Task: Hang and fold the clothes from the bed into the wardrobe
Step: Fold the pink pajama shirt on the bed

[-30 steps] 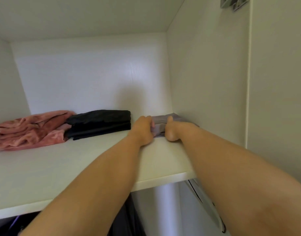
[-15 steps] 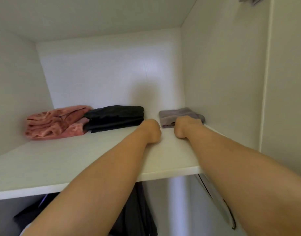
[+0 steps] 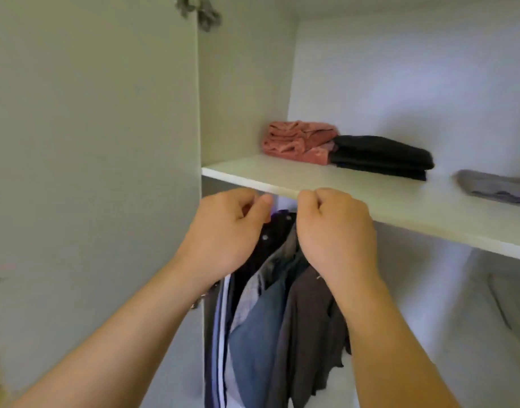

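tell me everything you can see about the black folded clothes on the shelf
The black folded clothes look like soft, matte dark fabric, folded flat into a neat stack of several layers, with the layered edges showing at the right end. The stack lies on the white upper shelf, toward the back. Its left end touches the pink folded garment; the grey folded piece lies apart on its right. Neither the left hand nor the right hand touches it.
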A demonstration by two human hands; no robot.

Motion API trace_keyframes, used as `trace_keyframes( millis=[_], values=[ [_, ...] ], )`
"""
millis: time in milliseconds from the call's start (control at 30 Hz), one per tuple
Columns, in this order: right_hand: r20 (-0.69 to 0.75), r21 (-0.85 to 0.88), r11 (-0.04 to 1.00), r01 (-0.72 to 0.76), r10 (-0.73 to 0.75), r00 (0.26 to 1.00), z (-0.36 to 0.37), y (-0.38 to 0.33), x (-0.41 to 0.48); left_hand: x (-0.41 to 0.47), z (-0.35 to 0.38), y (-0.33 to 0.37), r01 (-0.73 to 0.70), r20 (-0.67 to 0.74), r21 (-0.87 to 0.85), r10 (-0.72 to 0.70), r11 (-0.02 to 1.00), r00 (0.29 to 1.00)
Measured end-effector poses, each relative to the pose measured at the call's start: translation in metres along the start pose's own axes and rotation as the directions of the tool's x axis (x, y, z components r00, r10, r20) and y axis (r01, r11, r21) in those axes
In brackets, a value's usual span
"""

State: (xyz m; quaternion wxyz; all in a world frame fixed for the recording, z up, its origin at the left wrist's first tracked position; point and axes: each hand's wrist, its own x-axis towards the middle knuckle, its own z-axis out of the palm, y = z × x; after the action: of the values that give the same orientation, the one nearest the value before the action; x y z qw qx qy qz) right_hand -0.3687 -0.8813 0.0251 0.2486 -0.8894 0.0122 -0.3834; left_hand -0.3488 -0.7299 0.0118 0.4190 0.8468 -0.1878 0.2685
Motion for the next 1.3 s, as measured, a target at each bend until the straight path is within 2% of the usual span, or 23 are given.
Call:
trace_keyframes(
  millis=[67, 133, 233, 300, 400, 533, 667, 733, 867, 933, 1067, 1200, 1300],
  values=[
    [0.058, 0.152, 0.986, 0.062, -0.071, 0.996, 0.030, -0.042, -0.030, -0.038, -0.047, -0.033, 0.131, -0.089, 0.027, -0.128, 0.991, 0.988],
    [0.189, 0.326, 0.943, 0.073, -0.141, 0.972, 0.062, -0.088, -0.066, -0.090, -0.095, -0.065, 0.281, -0.180, 0.034, -0.271, 0.959, 0.946],
    [0.378, 0.497, 0.859, 0.125, -0.343, 0.860, 0.106, -0.156, -0.130, -0.182, -0.164, -0.102, 0.506, -0.346, 0.061, -0.458, 0.860, 0.819],
    [0.472, 0.570, 0.801, 0.181, -0.500, 0.726, 0.132, -0.202, -0.176, -0.246, -0.204, -0.118, 0.644, -0.451, 0.070, -0.551, 0.762, 0.702],
    [0.574, 0.667, 0.715, 0.210, -0.672, 0.468, 0.154, -0.261, -0.253, -0.342, -0.251, -0.125, 0.818, -0.592, 0.010, -0.656, 0.574, 0.468],
    [0.588, 0.776, 0.597, 0.203, -0.801, 0.109, 0.167, -0.316, -0.358, -0.455, -0.278, -0.120, 0.941, -0.724, -0.095, -0.671, 0.325, 0.158],
    [0.531, 0.839, 0.475, 0.264, -0.821, -0.210, 0.171, -0.349, -0.451, -0.557, -0.279, -0.114, 0.947, -0.756, -0.292, -0.639, 0.136, -0.141],
    [0.511, 0.855, 0.434, 0.282, -0.797, -0.323, 0.175, -0.359, -0.498, -0.608, -0.273, -0.117, 0.931, -0.741, -0.363, -0.613, 0.025, -0.273],
    [0.508, 0.861, 0.421, 0.285, -0.686, -0.522, 0.190, -0.373, -0.595, -0.710, -0.257, -0.139, 0.856, -0.647, -0.485, -0.584, -0.181, -0.490],
    [0.505, 0.860, 0.421, 0.287, -0.627, -0.593, 0.197, -0.378, -0.640, -0.758, -0.250, -0.155, 0.817, -0.591, -0.508, -0.578, -0.275, -0.562],
    [0.487, 0.859, 0.431, 0.276, -0.523, -0.700, 0.215, -0.385, -0.723, -0.848, -0.247, -0.193, 0.759, -0.490, -0.473, -0.583, -0.447, -0.648],
    [0.483, 0.847, 0.456, 0.274, -0.440, -0.757, 0.238, -0.382, -0.791, -0.936, -0.250, -0.240, 0.716, -0.376, -0.342, -0.609, -0.609, -0.698],
    [0.506, 0.828, 0.472, 0.304, -0.391, -0.769, 0.254, -0.376, -0.829, -0.995, -0.256, -0.272, 0.679, -0.299, -0.216, -0.615, -0.701, -0.730]
  ],
)
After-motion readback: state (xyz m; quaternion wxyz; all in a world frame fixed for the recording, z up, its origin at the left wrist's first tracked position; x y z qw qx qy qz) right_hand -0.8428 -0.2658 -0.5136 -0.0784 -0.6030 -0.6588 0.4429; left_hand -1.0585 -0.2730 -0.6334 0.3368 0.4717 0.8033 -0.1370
